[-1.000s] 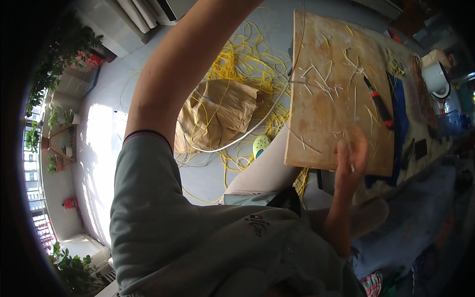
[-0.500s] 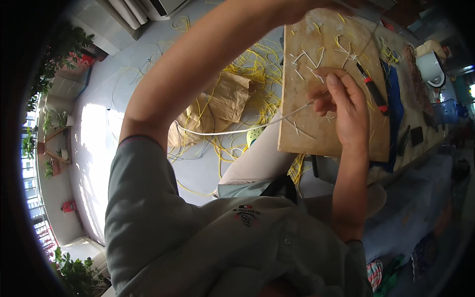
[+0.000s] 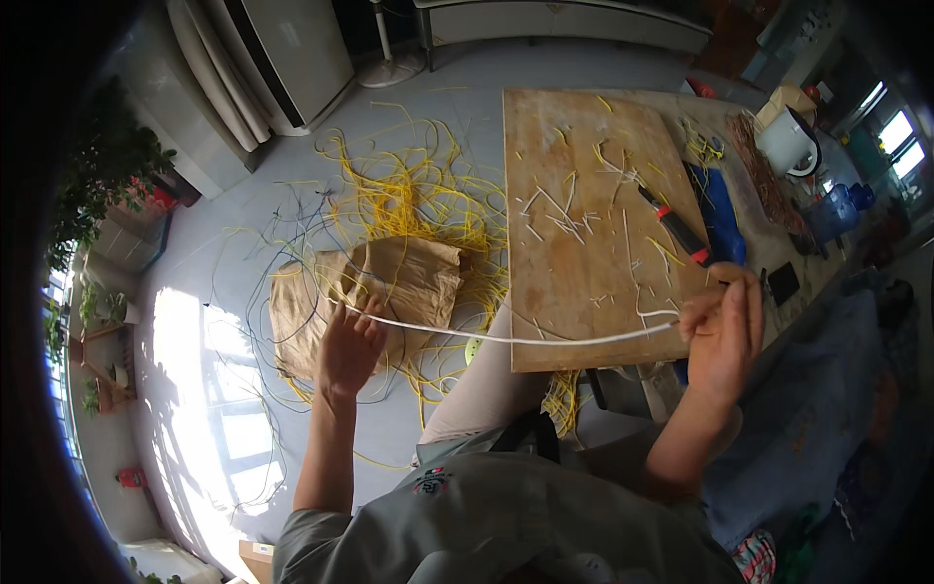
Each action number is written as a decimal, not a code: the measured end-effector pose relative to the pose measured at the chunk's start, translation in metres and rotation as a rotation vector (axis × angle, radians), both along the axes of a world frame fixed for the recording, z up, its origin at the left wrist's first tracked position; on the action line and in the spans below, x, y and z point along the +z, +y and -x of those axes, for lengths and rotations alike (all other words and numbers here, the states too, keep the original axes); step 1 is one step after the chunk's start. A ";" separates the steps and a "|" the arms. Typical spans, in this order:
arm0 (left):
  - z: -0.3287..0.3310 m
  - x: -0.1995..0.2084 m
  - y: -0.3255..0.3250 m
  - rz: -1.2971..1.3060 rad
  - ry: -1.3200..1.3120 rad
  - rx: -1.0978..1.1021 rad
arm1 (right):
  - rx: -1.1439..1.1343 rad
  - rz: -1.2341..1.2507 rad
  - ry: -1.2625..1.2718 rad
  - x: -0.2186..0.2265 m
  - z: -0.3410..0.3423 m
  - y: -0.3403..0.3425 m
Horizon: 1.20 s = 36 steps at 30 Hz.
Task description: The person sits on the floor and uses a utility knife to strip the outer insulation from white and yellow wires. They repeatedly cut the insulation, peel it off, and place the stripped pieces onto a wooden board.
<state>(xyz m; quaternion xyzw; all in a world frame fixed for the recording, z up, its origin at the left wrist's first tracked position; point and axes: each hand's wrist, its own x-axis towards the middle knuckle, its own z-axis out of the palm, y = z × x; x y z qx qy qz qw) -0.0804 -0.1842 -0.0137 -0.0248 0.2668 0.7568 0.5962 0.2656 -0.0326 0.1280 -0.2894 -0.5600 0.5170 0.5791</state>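
Left hand (image 3: 352, 341) closed in a pinch on the white cable (image 3: 525, 341) at its left stretch; right hand (image 3: 722, 336) pinching near its right end, other fingers loosely up – exact grip there too small to tell. Cable is the key thing: lies between the hands, long axis left-right across the body, sagging slightly toward the torso. Both hands at its ends, neither nearer its middle. Right part crosses the near edge of the board (image 3: 574, 302) – touching or just above, can't tell; left part passes over the thigh and brown paper (image 3: 413, 277). Right hand sits at the board's near right corner, left hand well off the board, over the paper's side. On the board: white offcuts (image 3: 562, 222), and the knife (image 3: 674, 229) beyond the right hand. Farther out, yellow wires (image 3: 394, 200) tangled on the floor (image 3: 268, 204).
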 end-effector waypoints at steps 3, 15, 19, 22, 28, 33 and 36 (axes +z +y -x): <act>0.044 -0.046 0.029 0.054 -0.073 0.066 | -0.154 -0.139 0.003 0.003 -0.030 -0.015; 0.040 -0.062 0.178 0.091 -0.258 0.153 | -0.742 0.046 -0.205 -0.017 -0.113 -0.100; 0.055 -0.073 0.210 0.026 -0.214 -0.114 | -1.202 0.222 -0.647 -0.017 -0.125 -0.114; 0.044 -0.056 0.226 0.005 -0.092 -0.110 | -1.144 0.208 -0.455 -0.019 -0.144 -0.116; 0.029 -0.010 0.258 -0.190 -0.063 -0.243 | -1.243 0.070 -1.099 -0.045 -0.193 -0.136; 0.003 0.050 0.241 -0.424 0.243 -0.336 | -0.750 0.169 -0.235 -0.061 -0.230 -0.126; 0.000 0.051 0.227 -0.590 0.330 -0.439 | -0.142 0.089 0.546 -0.086 -0.271 -0.115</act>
